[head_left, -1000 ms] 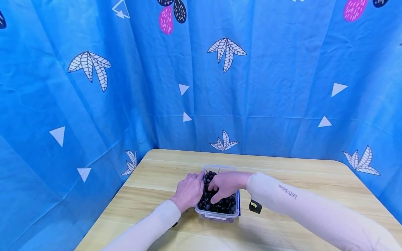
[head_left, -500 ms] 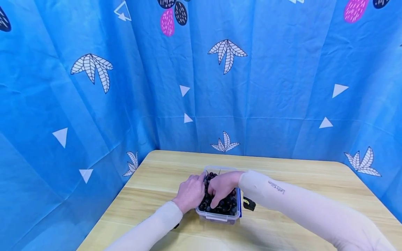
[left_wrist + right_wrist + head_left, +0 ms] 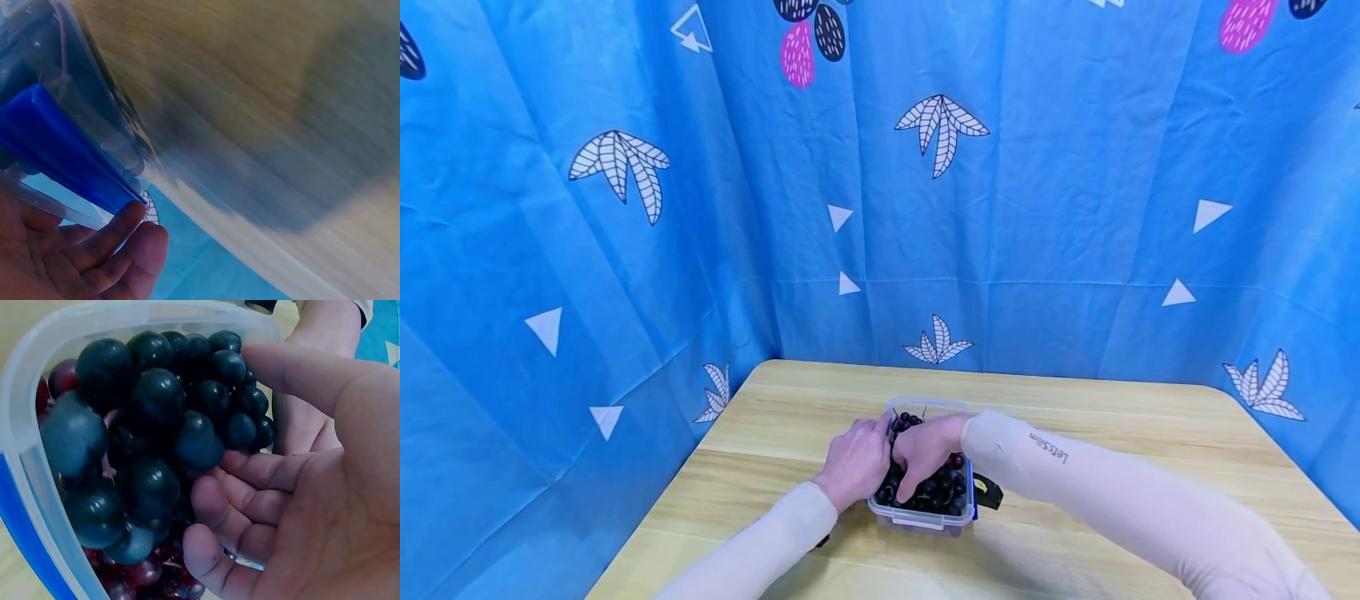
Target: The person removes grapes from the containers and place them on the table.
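A clear plastic container with a translucent rim and blue side clips stands on the table, filled with dark grapes. My left hand grips its left side, and in the left wrist view the fingers lie by the blue clip. From the right, my right hand reaches into the container. Its thumb and curled fingers pinch a bunch of black grapes, as the right wrist view shows. Redder grapes lie in the container too.
The light wooden table extends around the container. Blue patterned curtains hang along its back and sides. A black wrist strap shows below the right sleeve.
My right hand has moved left over the grapes, its thumb lower among them. The left hand keeps its place at the container's left side.
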`<state>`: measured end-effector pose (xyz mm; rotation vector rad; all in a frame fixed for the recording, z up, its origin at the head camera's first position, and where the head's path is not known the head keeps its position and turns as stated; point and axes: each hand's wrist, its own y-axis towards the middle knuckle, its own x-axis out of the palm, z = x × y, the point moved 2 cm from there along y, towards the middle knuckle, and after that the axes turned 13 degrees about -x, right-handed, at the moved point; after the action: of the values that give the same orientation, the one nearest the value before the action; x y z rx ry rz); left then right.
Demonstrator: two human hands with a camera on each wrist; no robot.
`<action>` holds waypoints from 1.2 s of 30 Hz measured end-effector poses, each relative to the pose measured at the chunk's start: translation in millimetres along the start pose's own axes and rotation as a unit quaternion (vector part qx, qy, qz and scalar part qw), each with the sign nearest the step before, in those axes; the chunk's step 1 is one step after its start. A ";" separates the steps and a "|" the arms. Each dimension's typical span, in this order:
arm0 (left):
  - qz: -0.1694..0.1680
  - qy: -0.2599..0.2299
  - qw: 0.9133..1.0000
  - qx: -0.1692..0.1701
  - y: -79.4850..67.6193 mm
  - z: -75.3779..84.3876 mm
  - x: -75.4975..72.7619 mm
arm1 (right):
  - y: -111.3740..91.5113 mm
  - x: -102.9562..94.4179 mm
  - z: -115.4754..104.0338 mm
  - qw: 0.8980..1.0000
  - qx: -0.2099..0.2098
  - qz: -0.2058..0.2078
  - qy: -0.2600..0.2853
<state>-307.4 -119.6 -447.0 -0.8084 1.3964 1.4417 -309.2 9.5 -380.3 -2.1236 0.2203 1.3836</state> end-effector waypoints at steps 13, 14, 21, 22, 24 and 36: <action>0.000 -0.005 1.000 0.002 0.1 2.0 -1.7 | -1.6 3.8 -2.7 1.000 0.003 0.021 0.015; 0.000 -0.006 1.000 0.003 0.3 2.0 -1.4 | -1.7 4.5 -2.6 1.000 0.003 0.021 0.017; 0.000 -0.005 1.000 0.000 -0.8 1.3 -1.7 | -3.1 10.3 -2.5 0.999 -0.002 0.040 0.014; 0.002 -0.003 1.000 0.001 -0.9 1.2 -2.0 | -2.8 10.8 -2.6 0.999 -0.004 0.043 0.016; 0.008 0.001 1.000 0.001 -1.1 1.3 -2.5 | -2.8 11.1 -2.3 0.999 -0.007 0.050 0.020; 0.013 -0.002 1.000 -0.005 -1.0 2.1 -1.4 | -5.0 12.9 3.5 0.993 -0.014 0.065 0.102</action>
<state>-305.7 -117.8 -445.8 -0.7965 1.4015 1.4704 -303.9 17.7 -390.7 -2.3105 0.4275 1.2461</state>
